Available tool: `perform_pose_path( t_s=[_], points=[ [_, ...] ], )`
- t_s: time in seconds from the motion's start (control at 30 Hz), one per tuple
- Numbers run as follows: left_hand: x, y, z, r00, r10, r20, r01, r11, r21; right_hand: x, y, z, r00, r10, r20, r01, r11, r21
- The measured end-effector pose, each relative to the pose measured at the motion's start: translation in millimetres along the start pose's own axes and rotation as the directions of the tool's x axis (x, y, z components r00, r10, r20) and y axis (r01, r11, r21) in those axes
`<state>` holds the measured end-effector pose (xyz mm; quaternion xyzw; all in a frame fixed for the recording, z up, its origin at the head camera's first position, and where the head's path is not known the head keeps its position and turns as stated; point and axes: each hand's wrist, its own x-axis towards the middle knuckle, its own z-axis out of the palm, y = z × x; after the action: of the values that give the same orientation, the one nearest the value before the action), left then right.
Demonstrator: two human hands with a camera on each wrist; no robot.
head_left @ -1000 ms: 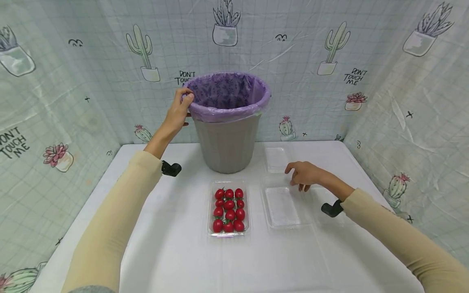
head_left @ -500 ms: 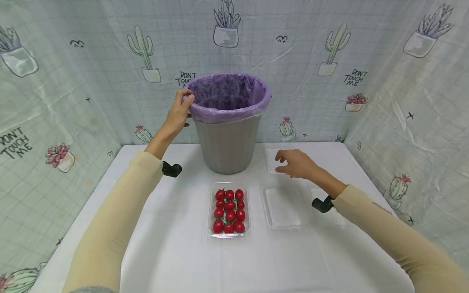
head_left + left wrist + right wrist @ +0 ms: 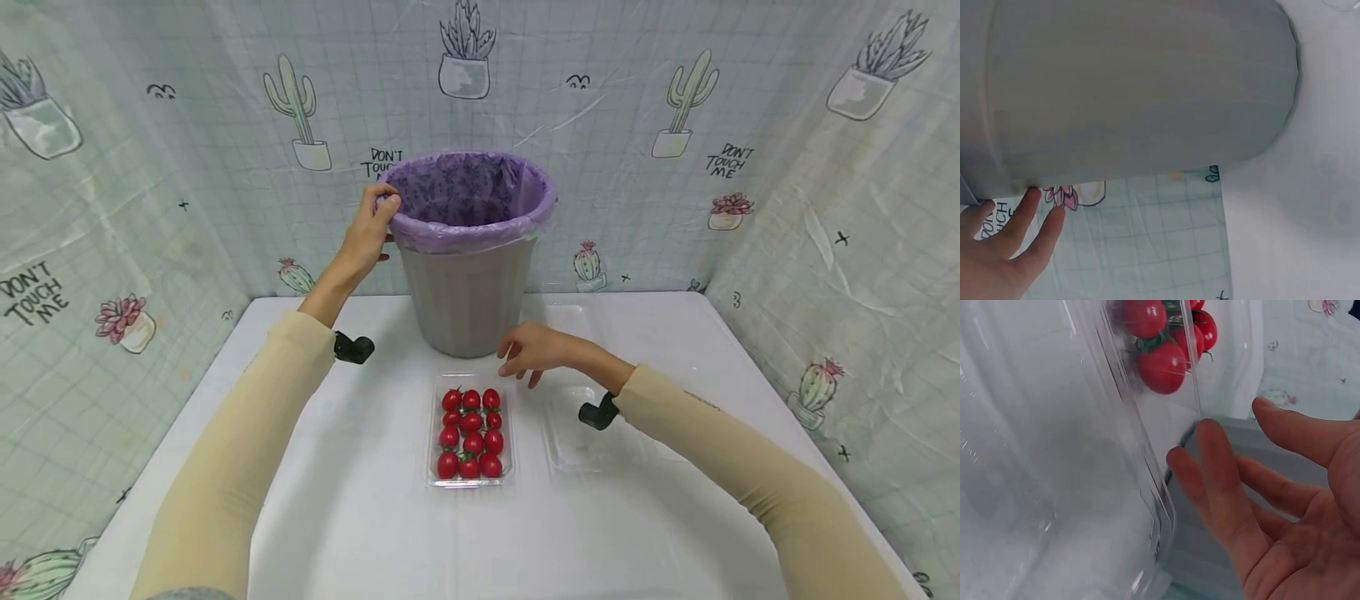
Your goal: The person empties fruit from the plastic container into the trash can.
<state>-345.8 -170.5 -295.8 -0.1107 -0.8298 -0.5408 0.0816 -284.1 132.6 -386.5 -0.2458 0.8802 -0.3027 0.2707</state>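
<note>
A grey trash bin point(image 3: 468, 292) with a purple patterned liner point(image 3: 480, 242) stands upright at the back of the table. My left hand point(image 3: 367, 223) grips its rim on the left side. In the left wrist view some fingers point(image 3: 1040, 240) of that hand lie against or beside the bin's outer wall. Red cherry tomatoes point(image 3: 471, 422) with green stems lie in rows in a clear plastic container point(image 3: 471, 482) in front of the bin. Just beyond its back right corner hovers my right hand point(image 3: 536, 348), fingers loosely bent and apart, holding nothing.
Right of the tomatoes sits a clear plastic container point(image 3: 577, 457), partly under my right forearm. Another faint clear container point(image 3: 567, 317) lies behind it, near the bin. A printed cactus cloth point(image 3: 615, 192) walls the white table point(image 3: 375, 517) at the back and sides.
My right hand has moved left, from above the clear containers to near the tomato container's back right corner. My left hand keeps its hold on the bin's rim.
</note>
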Motion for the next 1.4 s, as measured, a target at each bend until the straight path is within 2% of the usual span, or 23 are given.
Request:
perform_pose_path(
  t_s=[0.43,0.63,0.87,1.13,1.4],
  points=[
    [1.5,1.6,1.2,1.0,0.007,-0.008,-0.007,1.0,-0.01,17,-2,13.4,0.995,0.053,0.086,-0.059,0.996,0.07],
    [0.3,2.1,0.2,1.0,0.012,-0.004,-0.012,1.0,-0.007,21,0,16.9,0.991,0.062,0.12,-0.07,0.995,0.066],
    [1.4,0.6,-0.8,1.0,0.011,-0.008,-0.011,1.0,0.006,24,3,20.1,0.992,0.041,0.122,-0.046,0.998,0.044],
    [1.1,-0.3,-0.9,1.0,-0.002,-0.013,0.002,1.0,0.013,26,4,24.8,0.991,0.009,0.134,-0.026,0.992,0.127],
    [1.0,-1.1,-0.8,1.0,-0.002,-0.013,0.002,1.0,0.023,27,6,28.4,0.994,-0.001,0.109,-0.019,0.983,0.183]
  ],
)
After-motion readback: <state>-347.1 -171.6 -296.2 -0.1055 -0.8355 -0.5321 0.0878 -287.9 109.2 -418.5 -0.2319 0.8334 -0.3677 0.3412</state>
